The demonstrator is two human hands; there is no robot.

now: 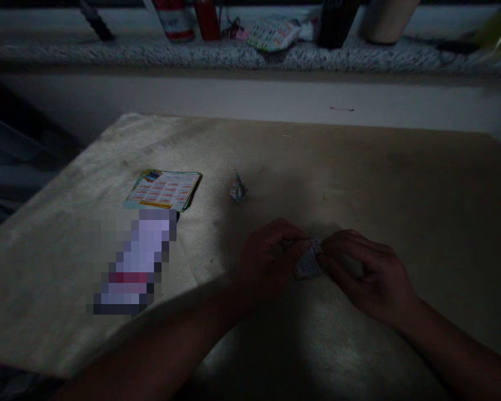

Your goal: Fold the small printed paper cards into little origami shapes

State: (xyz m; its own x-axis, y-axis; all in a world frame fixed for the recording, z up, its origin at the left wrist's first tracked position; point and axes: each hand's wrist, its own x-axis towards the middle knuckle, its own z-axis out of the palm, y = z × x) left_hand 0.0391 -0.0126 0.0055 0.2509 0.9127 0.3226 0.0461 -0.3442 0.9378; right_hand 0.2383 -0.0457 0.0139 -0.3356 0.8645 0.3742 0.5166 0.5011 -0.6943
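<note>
Between my two hands is a small piece of folded printed paper [309,260], covered in rows of fine text. My left hand [271,259] pinches its upper left side with thumb and fingers. My right hand [365,273] is closed on its right edge, thumb and fingertips pressed together. Fingers hide parts of the paper's edges. Farther back on the table stands a small folded paper shape [239,190] with a pointed top, apart from both hands.
A stack of printed leaflets [165,189] lies at the left, with a blurred-out phone [137,262] in front of it. Behind the table [359,167], a speckled stone ledge [217,55] carries a red and white can [173,19], other containers and a patterned packet [273,34].
</note>
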